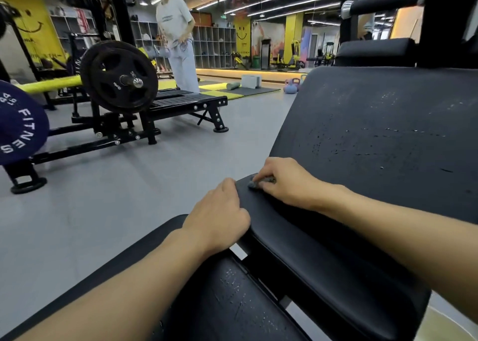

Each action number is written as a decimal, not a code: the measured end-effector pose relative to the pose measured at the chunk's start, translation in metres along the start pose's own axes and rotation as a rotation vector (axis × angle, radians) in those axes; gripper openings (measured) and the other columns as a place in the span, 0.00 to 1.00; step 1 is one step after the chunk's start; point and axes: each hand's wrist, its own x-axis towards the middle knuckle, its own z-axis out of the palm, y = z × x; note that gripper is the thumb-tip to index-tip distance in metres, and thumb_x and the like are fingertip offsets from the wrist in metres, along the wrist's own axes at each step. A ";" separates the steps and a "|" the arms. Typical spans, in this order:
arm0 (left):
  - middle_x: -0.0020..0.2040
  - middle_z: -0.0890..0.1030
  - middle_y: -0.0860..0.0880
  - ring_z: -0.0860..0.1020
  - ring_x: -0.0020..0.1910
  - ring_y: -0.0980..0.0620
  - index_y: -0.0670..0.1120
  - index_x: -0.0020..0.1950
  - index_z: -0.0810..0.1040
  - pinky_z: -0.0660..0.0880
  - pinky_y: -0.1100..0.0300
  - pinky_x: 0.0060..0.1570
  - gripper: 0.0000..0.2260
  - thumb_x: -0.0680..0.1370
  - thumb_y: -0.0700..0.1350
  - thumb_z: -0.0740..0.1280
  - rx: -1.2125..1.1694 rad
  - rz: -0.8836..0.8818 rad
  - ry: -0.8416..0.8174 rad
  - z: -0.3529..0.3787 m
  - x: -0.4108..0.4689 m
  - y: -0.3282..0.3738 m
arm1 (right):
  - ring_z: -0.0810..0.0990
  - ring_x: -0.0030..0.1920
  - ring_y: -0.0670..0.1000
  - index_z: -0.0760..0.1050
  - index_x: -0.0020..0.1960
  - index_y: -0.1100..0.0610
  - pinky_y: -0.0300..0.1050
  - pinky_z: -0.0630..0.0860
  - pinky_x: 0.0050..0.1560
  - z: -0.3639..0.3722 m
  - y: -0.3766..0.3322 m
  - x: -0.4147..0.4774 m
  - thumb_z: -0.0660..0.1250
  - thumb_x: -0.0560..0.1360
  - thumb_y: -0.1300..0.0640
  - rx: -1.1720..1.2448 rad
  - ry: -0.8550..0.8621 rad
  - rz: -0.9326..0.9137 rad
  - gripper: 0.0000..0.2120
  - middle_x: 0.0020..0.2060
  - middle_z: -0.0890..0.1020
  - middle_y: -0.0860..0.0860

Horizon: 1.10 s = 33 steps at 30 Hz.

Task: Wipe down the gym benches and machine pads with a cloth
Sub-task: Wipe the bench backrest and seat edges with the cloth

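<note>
Gym, black bench pad (323, 250): right hand (287, 183), fingers pinching grey cloth (252, 185) at corner; left hand (219, 214), fingers curled over edge.

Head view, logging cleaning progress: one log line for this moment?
right hand presses cloth on pad corner | left hand grips pad edge

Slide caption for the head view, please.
Right hand holds a grey cloth at a corner of the black pad; left hand grips its edge.
</note>
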 end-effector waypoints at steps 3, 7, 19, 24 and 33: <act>0.50 0.73 0.53 0.73 0.51 0.47 0.49 0.57 0.64 0.68 0.52 0.47 0.11 0.76 0.44 0.59 -0.009 -0.011 -0.016 -0.003 -0.001 -0.001 | 0.80 0.53 0.52 0.84 0.51 0.54 0.46 0.77 0.54 0.001 0.008 0.022 0.62 0.77 0.62 -0.016 0.083 0.121 0.12 0.49 0.83 0.47; 0.54 0.74 0.51 0.74 0.53 0.46 0.50 0.59 0.63 0.70 0.51 0.51 0.13 0.76 0.45 0.59 -0.030 0.004 -0.025 -0.003 -0.002 0.000 | 0.78 0.49 0.50 0.83 0.50 0.54 0.45 0.75 0.49 0.003 0.006 0.009 0.61 0.75 0.63 -0.046 0.055 0.067 0.13 0.45 0.78 0.45; 0.52 0.75 0.51 0.75 0.50 0.45 0.51 0.61 0.61 0.67 0.52 0.44 0.15 0.75 0.46 0.60 -0.045 0.006 -0.003 -0.003 -0.001 -0.003 | 0.76 0.52 0.47 0.83 0.47 0.54 0.35 0.70 0.51 -0.004 -0.008 0.003 0.64 0.74 0.66 0.040 -0.048 0.027 0.12 0.46 0.79 0.44; 0.50 0.75 0.52 0.75 0.49 0.45 0.51 0.62 0.61 0.66 0.52 0.43 0.17 0.75 0.45 0.60 -0.052 -0.001 0.015 -0.003 -0.001 -0.002 | 0.75 0.51 0.45 0.84 0.49 0.54 0.29 0.68 0.46 -0.005 -0.008 0.016 0.62 0.74 0.67 0.014 -0.036 0.050 0.15 0.48 0.80 0.45; 0.44 0.73 0.56 0.73 0.44 0.53 0.51 0.59 0.61 0.67 0.53 0.43 0.15 0.75 0.43 0.61 -0.183 -0.013 0.091 -0.002 0.001 -0.007 | 0.77 0.52 0.44 0.83 0.44 0.46 0.35 0.72 0.56 -0.012 -0.002 -0.006 0.65 0.74 0.65 0.067 -0.123 -0.024 0.15 0.49 0.81 0.43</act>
